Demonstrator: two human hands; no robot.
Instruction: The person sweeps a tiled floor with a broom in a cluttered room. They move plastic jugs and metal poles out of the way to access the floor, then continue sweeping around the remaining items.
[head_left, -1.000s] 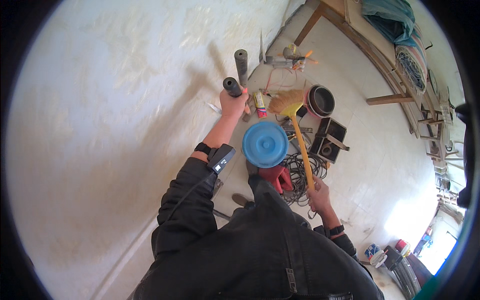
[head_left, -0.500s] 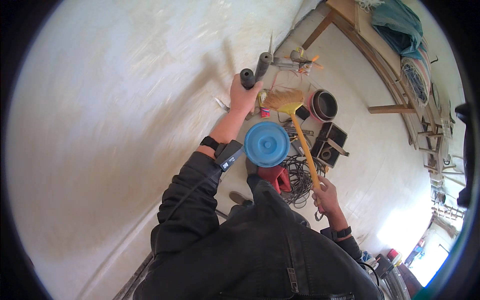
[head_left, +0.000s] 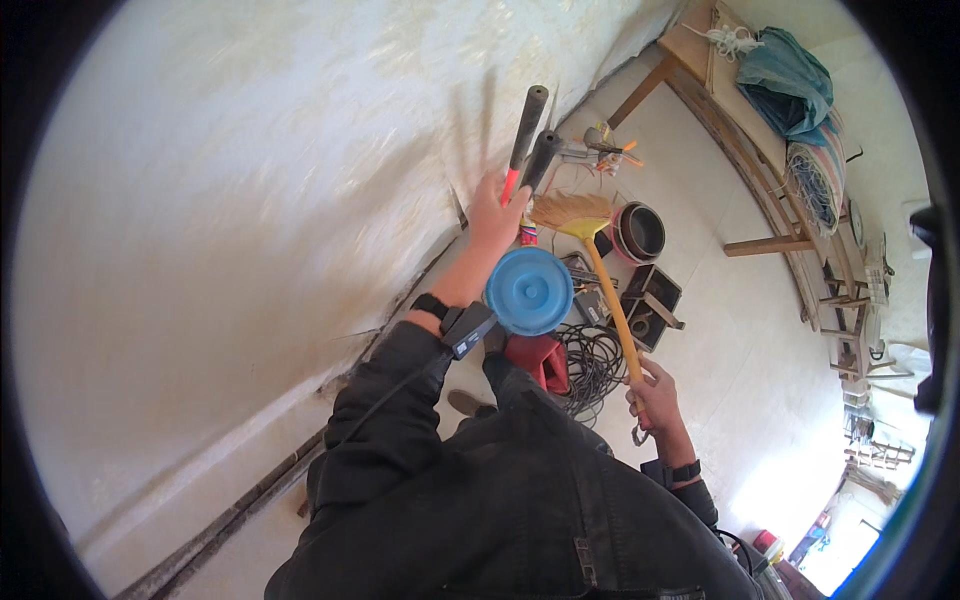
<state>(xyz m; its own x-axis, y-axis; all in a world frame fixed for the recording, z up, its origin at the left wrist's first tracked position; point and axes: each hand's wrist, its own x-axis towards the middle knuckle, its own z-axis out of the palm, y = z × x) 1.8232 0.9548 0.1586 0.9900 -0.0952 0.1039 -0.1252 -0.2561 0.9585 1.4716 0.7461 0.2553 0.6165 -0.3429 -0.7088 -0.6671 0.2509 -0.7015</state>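
Near the wall, my left hand (head_left: 490, 225) is closed around two long tool handles (head_left: 528, 130) with black grips; one shows a red section beside my fingers. What the handles belong to is hidden behind my hand. Low on the right, my right hand (head_left: 660, 398) grips the end of a broom (head_left: 612, 300) by its yellow stick. The straw head of the broom points away from me and lies just right of my left hand. Between my forearms, a round blue lid (head_left: 530, 312) is seen from above, with a red bag (head_left: 540, 360) nearer me.
Coiled black cable (head_left: 593, 365) lies beside the bag. An open black toolbox (head_left: 650, 305) and a dark round pot (head_left: 640, 233) stand to the right. The wall (head_left: 250, 250) fills the left; a wooden bench (head_left: 690, 90) with sacks stands at the far right.
The two handles have swung, their upper ends further right and leaning, and the red section has come into sight. My right hand keeps its hold on the broom. The whole view has shifted slightly.
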